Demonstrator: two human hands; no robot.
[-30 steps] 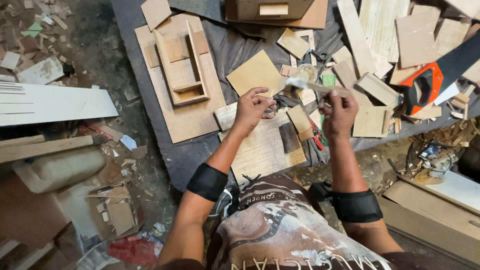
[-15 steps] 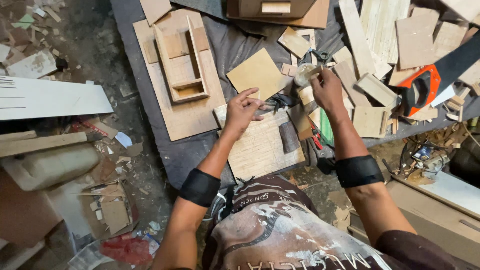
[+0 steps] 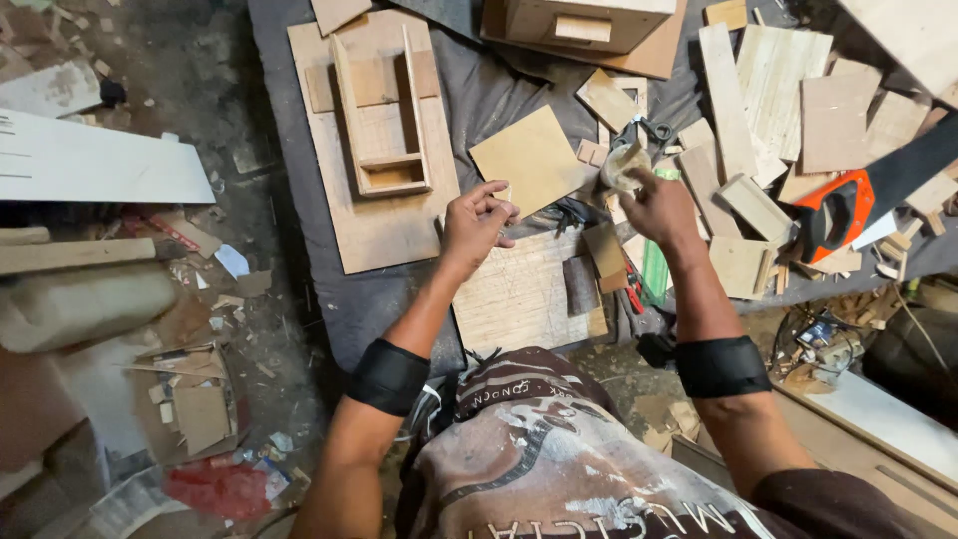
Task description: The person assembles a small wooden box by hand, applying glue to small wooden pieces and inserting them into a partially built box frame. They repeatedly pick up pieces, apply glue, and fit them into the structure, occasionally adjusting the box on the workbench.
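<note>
Left hand (image 3: 477,222) hovers over the near edge of the grey-covered workbench (image 3: 299,130), fingers curled together and pinching a small pale chip at the tips; what the chip is cannot be made out. Right hand (image 3: 661,205) reaches farther in, fingers closed around a crumpled pale scrap (image 3: 621,165), possibly sandpaper or cloth. Scrap sits just beside a square plywood offcut (image 3: 534,160) and just near of a small dark metal tool (image 3: 649,130), kind unclear.

Open wooden box frame (image 3: 379,110) rests on a flat board at far left of the bench. Scored cutting board (image 3: 519,289) lies near, between the two forearms. Handsaw with orange handle (image 3: 848,205) lies at right among loose wood offcuts (image 3: 758,100).

Risks, as judgement:
- Bench is crowded; a sweep of the right forearm could knock offcuts off the near-right edge.
- Saw lies well right of the right hand, but a blind reach that way could meet the blade.
- The pinched chip is tiny; a loose grip drops it into floor litter, hard to recover.

Hidden: right fingertips behind the scrap; saw blade cut off at the frame edge; red-handled item (image 3: 634,294) under the right wrist mostly covered.
</note>
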